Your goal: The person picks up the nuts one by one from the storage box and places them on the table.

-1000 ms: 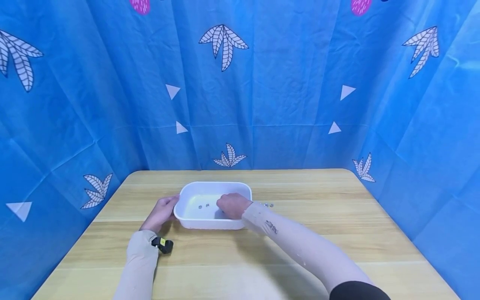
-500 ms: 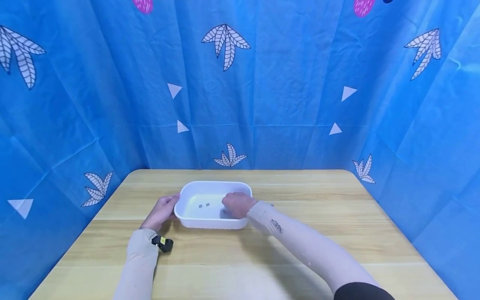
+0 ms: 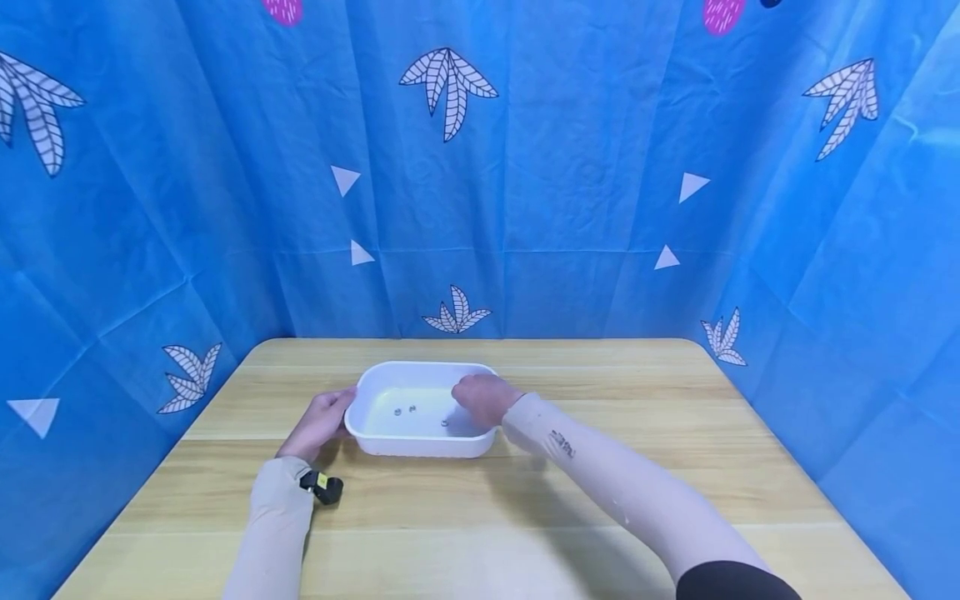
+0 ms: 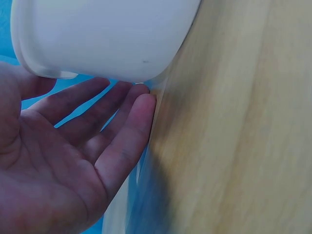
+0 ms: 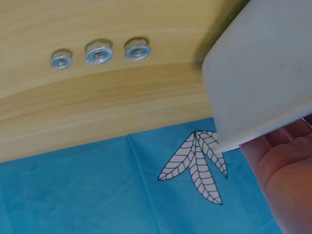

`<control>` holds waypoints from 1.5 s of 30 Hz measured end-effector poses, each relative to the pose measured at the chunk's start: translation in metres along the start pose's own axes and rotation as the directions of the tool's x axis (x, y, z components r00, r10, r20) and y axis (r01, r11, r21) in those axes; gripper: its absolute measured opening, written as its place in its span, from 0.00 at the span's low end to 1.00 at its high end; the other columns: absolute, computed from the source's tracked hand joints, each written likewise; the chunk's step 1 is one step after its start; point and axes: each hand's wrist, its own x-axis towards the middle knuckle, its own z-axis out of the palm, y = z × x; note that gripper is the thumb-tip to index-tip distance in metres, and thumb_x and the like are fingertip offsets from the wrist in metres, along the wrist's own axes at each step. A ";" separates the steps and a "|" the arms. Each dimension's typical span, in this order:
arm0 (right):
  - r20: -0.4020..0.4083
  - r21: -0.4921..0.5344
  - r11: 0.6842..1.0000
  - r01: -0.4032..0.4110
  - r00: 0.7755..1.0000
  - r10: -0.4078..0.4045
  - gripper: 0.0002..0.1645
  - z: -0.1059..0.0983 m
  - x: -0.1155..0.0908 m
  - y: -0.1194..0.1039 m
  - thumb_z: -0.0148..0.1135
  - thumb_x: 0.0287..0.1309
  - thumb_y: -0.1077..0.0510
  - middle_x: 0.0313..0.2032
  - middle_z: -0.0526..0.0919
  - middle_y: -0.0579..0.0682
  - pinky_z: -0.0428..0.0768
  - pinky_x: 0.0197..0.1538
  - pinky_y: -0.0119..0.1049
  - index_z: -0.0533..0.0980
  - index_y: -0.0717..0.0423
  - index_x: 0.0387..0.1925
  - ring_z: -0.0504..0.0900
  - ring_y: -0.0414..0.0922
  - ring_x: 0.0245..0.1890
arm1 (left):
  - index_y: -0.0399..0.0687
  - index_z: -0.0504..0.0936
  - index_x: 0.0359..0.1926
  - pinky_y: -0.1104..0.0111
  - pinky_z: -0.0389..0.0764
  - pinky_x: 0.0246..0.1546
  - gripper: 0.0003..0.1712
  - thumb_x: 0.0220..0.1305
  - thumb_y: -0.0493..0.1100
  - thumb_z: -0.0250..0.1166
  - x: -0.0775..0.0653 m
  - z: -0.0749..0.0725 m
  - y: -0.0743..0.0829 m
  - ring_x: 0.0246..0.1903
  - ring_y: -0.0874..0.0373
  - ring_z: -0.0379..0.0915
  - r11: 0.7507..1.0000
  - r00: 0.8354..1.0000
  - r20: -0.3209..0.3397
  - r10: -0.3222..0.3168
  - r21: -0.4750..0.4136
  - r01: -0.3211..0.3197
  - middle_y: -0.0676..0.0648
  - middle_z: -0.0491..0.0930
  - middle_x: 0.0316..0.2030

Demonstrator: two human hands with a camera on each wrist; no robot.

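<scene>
At the left end of a white plastic basin (image 3: pixel 423 448), my left hand (image 3: pixel 318 423) holds its rim. In the left wrist view the thumb goes over the rim, and the spread fingertips touch the outer wall below. My right hand (image 3: pixel 483 400) reaches over the right rim into the basin; its fingertips are hidden in both views. On the basin floor lie three small metal nuts: two near the left, a nut (image 3: pixel 397 412) and another nut (image 3: pixel 412 408), and a third nut (image 3: pixel 444 423) just left of my right hand.
Three flange nuts stand in a row on the table right of the basin, the middle flange nut (image 5: pixel 99 52) among them; my right arm covers them in the head view. A blue patterned curtain (image 3: pixel 585 208) surrounds the wooden table (image 3: pixel 420 517).
My right hand has shifted right and slightly back inside the basin. A third nut has come into sight on the basin floor where that hand was. The left hand keeps its place.
</scene>
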 end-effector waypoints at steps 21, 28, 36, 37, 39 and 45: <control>-0.006 0.113 0.994 0.000 1.000 0.001 0.15 -0.013 -0.008 0.013 0.68 0.62 0.68 0.46 0.86 0.48 0.84 0.56 0.36 0.81 0.52 0.48 0.80 0.42 0.43 | 0.32 0.67 0.73 0.63 0.88 0.51 0.37 0.83 0.60 0.44 -0.001 0.000 0.001 0.53 0.52 0.84 1.000 1.000 0.000 0.010 0.005 -0.010 0.30 0.77 0.64; -0.027 0.168 0.986 0.015 1.000 -0.011 0.16 -0.021 -0.016 0.017 0.66 0.60 0.71 0.50 0.87 0.54 0.83 0.55 0.37 0.81 0.57 0.49 0.79 0.45 0.43 | 0.32 0.65 0.74 0.65 0.88 0.50 0.37 0.83 0.59 0.44 0.001 -0.001 0.001 0.54 0.51 0.84 1.000 1.000 0.001 0.013 -0.006 -0.013 0.29 0.76 0.66; -0.044 0.165 0.986 0.016 0.999 -0.009 0.17 -0.027 -0.019 0.024 0.66 0.60 0.71 0.52 0.86 0.55 0.83 0.55 0.37 0.81 0.58 0.50 0.80 0.46 0.46 | 0.31 0.66 0.73 0.66 0.88 0.49 0.37 0.83 0.59 0.44 -0.001 0.000 0.000 0.50 0.54 0.85 1.000 1.000 0.006 0.018 -0.012 -0.018 0.29 0.77 0.63; -0.047 0.170 0.985 0.011 0.999 -0.003 0.17 -0.028 -0.020 0.025 0.66 0.60 0.72 0.52 0.86 0.55 0.83 0.55 0.37 0.81 0.58 0.50 0.80 0.46 0.46 | 0.31 0.66 0.73 0.67 0.88 0.48 0.37 0.83 0.59 0.44 -0.001 0.000 0.000 0.49 0.54 0.85 1.000 1.000 0.005 0.019 -0.012 -0.019 0.29 0.78 0.63; -0.060 0.178 0.984 0.007 0.998 0.004 0.17 -0.029 -0.022 0.027 0.66 0.59 0.72 0.52 0.86 0.56 0.83 0.56 0.38 0.81 0.59 0.49 0.80 0.46 0.47 | 0.30 0.66 0.73 0.67 0.88 0.48 0.37 0.83 0.58 0.44 -0.001 0.000 0.000 0.48 0.55 0.85 1.000 1.000 0.003 0.021 -0.012 -0.021 0.29 0.78 0.63; -0.115 0.177 0.984 0.028 0.993 -0.007 0.16 -0.030 -0.027 0.036 0.66 0.57 0.74 0.49 0.87 0.57 0.84 0.54 0.38 0.81 0.62 0.46 0.81 0.47 0.45 | 0.31 0.65 0.74 0.68 0.88 0.48 0.37 0.83 0.58 0.44 -0.002 0.000 0.002 0.49 0.55 0.85 1.000 1.000 0.003 0.019 -0.008 -0.019 0.29 0.77 0.64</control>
